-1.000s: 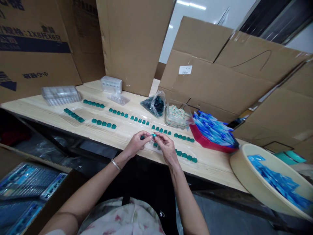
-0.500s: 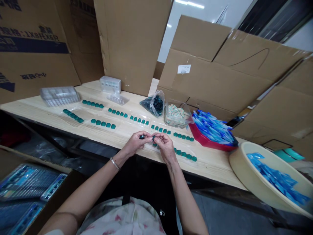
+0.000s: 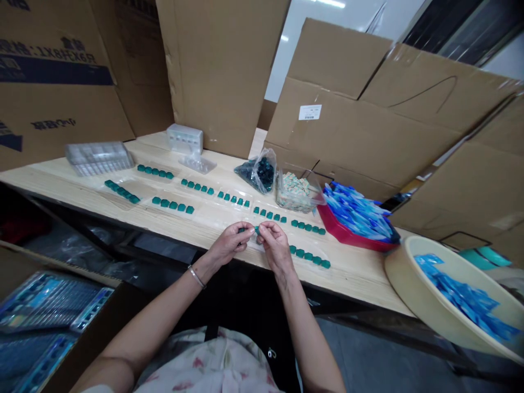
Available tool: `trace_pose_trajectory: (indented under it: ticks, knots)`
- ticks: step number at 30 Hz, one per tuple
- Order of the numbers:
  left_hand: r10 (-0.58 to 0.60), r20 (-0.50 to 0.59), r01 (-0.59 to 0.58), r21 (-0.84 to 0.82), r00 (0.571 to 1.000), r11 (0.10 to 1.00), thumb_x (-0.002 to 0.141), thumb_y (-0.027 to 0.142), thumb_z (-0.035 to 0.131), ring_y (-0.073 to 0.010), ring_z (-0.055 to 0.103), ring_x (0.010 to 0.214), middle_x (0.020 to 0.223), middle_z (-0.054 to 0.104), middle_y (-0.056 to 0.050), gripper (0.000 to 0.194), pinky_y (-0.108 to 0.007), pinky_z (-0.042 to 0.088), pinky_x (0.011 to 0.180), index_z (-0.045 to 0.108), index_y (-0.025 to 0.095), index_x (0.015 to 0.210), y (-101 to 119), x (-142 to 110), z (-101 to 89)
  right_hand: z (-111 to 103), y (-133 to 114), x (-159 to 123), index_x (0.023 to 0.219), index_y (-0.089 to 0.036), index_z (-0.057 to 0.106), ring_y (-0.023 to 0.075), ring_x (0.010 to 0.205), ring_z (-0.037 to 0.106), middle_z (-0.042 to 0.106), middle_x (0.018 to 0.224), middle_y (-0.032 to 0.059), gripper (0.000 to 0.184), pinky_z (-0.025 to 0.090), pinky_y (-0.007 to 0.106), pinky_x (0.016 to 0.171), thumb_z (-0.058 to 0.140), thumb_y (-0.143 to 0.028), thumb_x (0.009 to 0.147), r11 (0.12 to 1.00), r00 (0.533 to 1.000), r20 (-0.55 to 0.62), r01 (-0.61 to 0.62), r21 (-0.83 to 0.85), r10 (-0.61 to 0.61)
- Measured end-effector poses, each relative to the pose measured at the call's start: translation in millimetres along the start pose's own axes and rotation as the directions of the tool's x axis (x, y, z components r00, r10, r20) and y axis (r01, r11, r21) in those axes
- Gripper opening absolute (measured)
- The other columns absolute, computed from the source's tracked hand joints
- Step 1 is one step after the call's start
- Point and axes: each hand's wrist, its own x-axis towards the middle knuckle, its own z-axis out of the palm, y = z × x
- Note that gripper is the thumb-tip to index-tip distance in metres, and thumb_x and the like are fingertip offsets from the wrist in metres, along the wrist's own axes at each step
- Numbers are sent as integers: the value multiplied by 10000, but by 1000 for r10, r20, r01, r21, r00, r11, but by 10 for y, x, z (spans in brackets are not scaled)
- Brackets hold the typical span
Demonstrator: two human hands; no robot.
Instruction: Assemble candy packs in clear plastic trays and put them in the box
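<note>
My left hand [image 3: 229,241], with a bangle on its wrist, is closed over the front of the table, with a green piece [image 3: 241,230] showing at its fingers. My right hand [image 3: 277,246] pinches a second small green piece [image 3: 257,230] by its fingertips, close to the left hand's fingers. Behind and beside both hands, rows of green pieces [image 3: 233,200] sit in clear plastic trays [image 3: 208,204] laid flat on the wooden table [image 3: 352,273]. My right hand hides part of the nearest tray.
A bag of dark pieces [image 3: 265,172], a clear box of small pale pieces [image 3: 295,188] and a red tray [image 3: 341,232] of blue packets stand behind. At right is a cream basin [image 3: 399,273]; stacked clear trays [image 3: 98,159] stand left. Cardboard boxes [image 3: 223,71] wall the back.
The green piece at my right fingertips has turned and shows a brighter green face. The piece in my left hand is more covered by its fingers. Both hands stay in nearly the same place.
</note>
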Motion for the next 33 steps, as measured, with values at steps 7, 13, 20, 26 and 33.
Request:
trace_pose_trajectory:
  ticks: [7, 13, 20, 26, 33]
  knots:
    - [28, -91, -27, 9, 995, 1000, 730, 346, 668, -17, 182, 391, 488, 284, 110, 269, -133, 130, 346, 498, 162, 827, -59, 0, 48, -10, -3, -30, 844, -181, 609, 105, 663, 538, 581, 802, 10, 182, 453, 246, 623, 615, -349, 774, 852, 950, -91, 224, -472, -300]
    - [31, -88, -22, 99, 996, 995, 741, 365, 654, -16, 198, 378, 472, 299, 111, 268, -134, 141, 343, 508, 162, 837, -41, -23, 12, -93, -131, -102, 963, -213, 656, 163, 887, 573, 587, 940, 58, 160, 477, 298, 780, 554, -242, 843, 529, 869, 251, 464, -710, -427]
    - [111, -144, -91, 139, 983, 986, 749, 366, 640, -21, 196, 357, 444, 298, 119, 248, -141, 143, 334, 508, 178, 845, -59, -33, 26, -124, -145, -77, 1014, -205, 635, 172, 917, 580, 591, 956, 73, 186, 483, 307, 817, 521, -217, 868, 384, 815, 392, 555, -737, -426]
    - [160, -168, -122, 217, 973, 969, 760, 393, 616, -23, 209, 340, 446, 301, 120, 250, -146, 158, 332, 522, 186, 863, -74, -35, 55, -148, -146, -77, 1009, -226, 641, 174, 887, 587, 606, 933, 62, 182, 498, 313, 792, 532, -243, 865, 393, 824, 368, 538, -746, -431]
    - [308, -112, -143, 704, 945, 695, 759, 340, 603, -120, 571, 616, 788, 670, -32, 182, -224, 447, 575, 660, 184, 834, 25, -144, -174, -252, -161, 20, 977, -210, 671, 177, 851, 596, 619, 894, 65, 181, 491, 305, 779, 548, -263, 855, 354, 838, 450, 541, -763, -310]
